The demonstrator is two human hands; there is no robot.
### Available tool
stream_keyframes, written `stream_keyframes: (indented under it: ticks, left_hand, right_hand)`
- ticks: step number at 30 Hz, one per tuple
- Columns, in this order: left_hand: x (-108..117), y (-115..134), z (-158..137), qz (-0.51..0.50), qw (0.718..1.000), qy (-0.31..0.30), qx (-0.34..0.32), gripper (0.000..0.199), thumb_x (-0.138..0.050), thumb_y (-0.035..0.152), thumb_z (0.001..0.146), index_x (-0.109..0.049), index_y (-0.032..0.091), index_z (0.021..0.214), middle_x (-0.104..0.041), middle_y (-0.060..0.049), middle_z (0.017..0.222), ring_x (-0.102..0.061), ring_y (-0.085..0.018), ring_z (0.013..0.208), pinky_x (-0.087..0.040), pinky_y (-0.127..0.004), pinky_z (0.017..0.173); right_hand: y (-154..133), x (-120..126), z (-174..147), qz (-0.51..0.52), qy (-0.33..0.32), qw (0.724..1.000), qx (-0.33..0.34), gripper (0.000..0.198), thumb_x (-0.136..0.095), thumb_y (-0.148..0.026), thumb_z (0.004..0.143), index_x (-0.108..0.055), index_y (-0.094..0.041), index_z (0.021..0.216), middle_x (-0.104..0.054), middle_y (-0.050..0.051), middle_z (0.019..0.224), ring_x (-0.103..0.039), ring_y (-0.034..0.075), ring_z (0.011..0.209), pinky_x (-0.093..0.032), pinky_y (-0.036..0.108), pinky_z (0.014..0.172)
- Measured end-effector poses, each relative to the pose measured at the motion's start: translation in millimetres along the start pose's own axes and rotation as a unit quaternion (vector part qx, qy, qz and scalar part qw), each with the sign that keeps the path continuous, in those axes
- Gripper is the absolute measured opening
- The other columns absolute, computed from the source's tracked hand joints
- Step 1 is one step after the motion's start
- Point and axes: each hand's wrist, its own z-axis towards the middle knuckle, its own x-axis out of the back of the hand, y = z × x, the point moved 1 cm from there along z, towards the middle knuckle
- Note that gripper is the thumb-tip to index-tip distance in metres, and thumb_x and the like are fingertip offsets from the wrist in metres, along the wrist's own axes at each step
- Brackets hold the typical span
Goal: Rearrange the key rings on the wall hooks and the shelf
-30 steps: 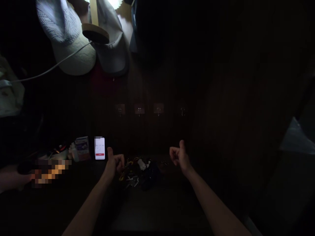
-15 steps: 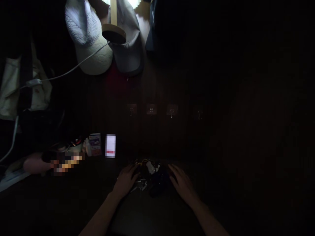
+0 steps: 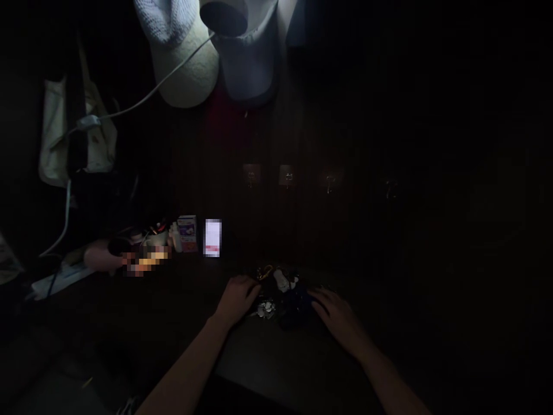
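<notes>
On the dark desk, my left hand (image 3: 239, 298) lies at the left edge of a small pile, its fingers stretched forward and partly hidden. A bunch of silver keys (image 3: 265, 308) lies just right of its thumb. Behind the keys are a yellow cord (image 3: 268, 271) and a small whitish piece (image 3: 281, 280). A dark blue item (image 3: 298, 304), its kind lost in the dimness, forms the right part of the pile. My right hand (image 3: 337, 311) reaches it from the right with fingers apart; whether the fingertips touch it is hard to see.
A lit phone (image 3: 212, 237) stands behind the pile, beside a small box (image 3: 187, 233) and white bottles (image 3: 175, 237). Farther left lie a pink object (image 3: 102, 256) and blurred items. Caps (image 3: 185, 72), a cable (image 3: 149, 95) and a pale bag (image 3: 55, 135) hang above. Several wall hooks (image 3: 288, 177) are behind.
The view has shifted, so the scene sits farther right and higher. My right hand is a little closer to the dark blue item. The keys look rearranged; my left hand remains beside them.
</notes>
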Motion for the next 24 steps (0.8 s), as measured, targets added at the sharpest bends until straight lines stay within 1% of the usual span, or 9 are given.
stream_keyframes:
  ticks: [4, 7, 10, 12, 15, 18, 21, 24]
  left_hand:
    - [2.1, -3.1, -0.7, -0.038, 0.999, 0.029, 0.017, 0.029, -0.039, 0.031, 0.086, -0.065, 0.019, 0.082, -0.067, -0.007, 0.084, -0.06, -0.02, 0.083, -0.042, -0.033, 0.077]
    - [3.0, -10.3, -0.7, -0.103, 0.989, 0.084, 0.059, 0.025, -0.041, 0.032, 0.084, -0.062, 0.019, 0.08, -0.065, -0.005, 0.083, -0.06, -0.018, 0.082, -0.044, -0.031, 0.076]
    - [3.9, -19.7, 0.3, -0.189, 0.963, 0.148, 0.123, 0.018, -0.046, 0.031, 0.08, -0.059, 0.02, 0.087, -0.066, -0.003, 0.085, -0.061, -0.018, 0.083, -0.046, -0.03, 0.077]
    - [3.8, -25.3, 1.6, -0.246, 0.941, 0.173, 0.157, 0.019, -0.049, 0.028, 0.076, -0.056, 0.021, 0.092, -0.067, -0.003, 0.086, -0.063, -0.018, 0.083, -0.047, -0.031, 0.078]
    - [3.4, -30.5, 3.6, -0.318, 0.909, 0.188, 0.193, 0.022, -0.053, 0.025, 0.072, -0.054, 0.02, 0.094, -0.068, -0.003, 0.085, -0.065, -0.018, 0.083, -0.048, -0.033, 0.078]
    - [3.8, -30.0, 4.2, -0.364, 0.885, 0.185, 0.223, 0.026, -0.057, 0.027, 0.069, -0.054, 0.019, 0.093, -0.068, -0.004, 0.084, -0.066, -0.019, 0.082, -0.051, -0.033, 0.076]
    - [5.3, -25.2, 4.1, -0.388, 0.868, 0.186, 0.248, 0.026, -0.06, 0.03, 0.068, -0.055, 0.019, 0.092, -0.068, -0.004, 0.084, -0.066, -0.019, 0.079, -0.053, -0.03, 0.067]
    - [7.3, -20.1, 4.0, -0.402, 0.854, 0.203, 0.261, 0.027, -0.061, 0.033, 0.067, -0.056, 0.019, 0.089, -0.066, -0.005, 0.086, -0.065, -0.018, 0.075, -0.054, -0.029, 0.058]
  right_hand:
    - [3.6, -1.3, 1.3, 0.019, 0.032, 0.999, 0.013, 0.032, -0.036, -0.039, 0.089, -0.062, -0.024, 0.101, -0.061, 0.006, 0.113, -0.052, 0.022, 0.111, -0.041, 0.039, 0.091]
    - [5.0, -1.3, 1.5, 0.022, 0.065, 0.998, 0.008, 0.029, -0.036, -0.038, 0.089, -0.06, -0.023, 0.094, -0.064, 0.007, 0.104, -0.057, 0.022, 0.1, -0.043, 0.037, 0.084]
    - [5.0, 0.3, 1.2, 0.017, 0.095, 0.995, -0.006, 0.026, -0.036, -0.035, 0.089, -0.059, -0.024, 0.089, -0.064, 0.006, 0.097, -0.058, 0.021, 0.093, -0.043, 0.036, 0.08]
    - [4.0, 1.9, 1.0, 0.017, 0.097, 0.995, -0.015, 0.024, -0.036, -0.033, 0.089, -0.059, -0.024, 0.087, -0.064, 0.005, 0.094, -0.058, 0.021, 0.09, -0.042, 0.035, 0.078]
    - [1.2, 5.0, 0.5, 0.026, 0.091, 0.995, -0.022, 0.023, -0.036, -0.032, 0.09, -0.057, -0.023, 0.085, -0.064, 0.005, 0.092, -0.057, 0.02, 0.088, -0.042, 0.035, 0.078]
    - [-2.6, 8.0, -0.6, 0.032, 0.087, 0.995, -0.026, 0.022, -0.036, -0.03, 0.09, -0.057, -0.023, 0.085, -0.063, 0.005, 0.093, -0.056, 0.02, 0.089, -0.041, 0.035, 0.078]
    - [-5.7, 10.2, -1.7, 0.024, 0.088, 0.995, -0.033, 0.021, -0.036, -0.029, 0.09, -0.057, -0.023, 0.086, -0.063, 0.004, 0.093, -0.056, 0.02, 0.09, -0.04, 0.035, 0.079]
    - [-7.3, 10.7, -1.8, 0.014, 0.087, 0.996, -0.032, 0.022, -0.036, -0.028, 0.09, -0.057, -0.024, 0.087, -0.063, 0.003, 0.093, -0.056, 0.019, 0.091, -0.039, 0.034, 0.079]
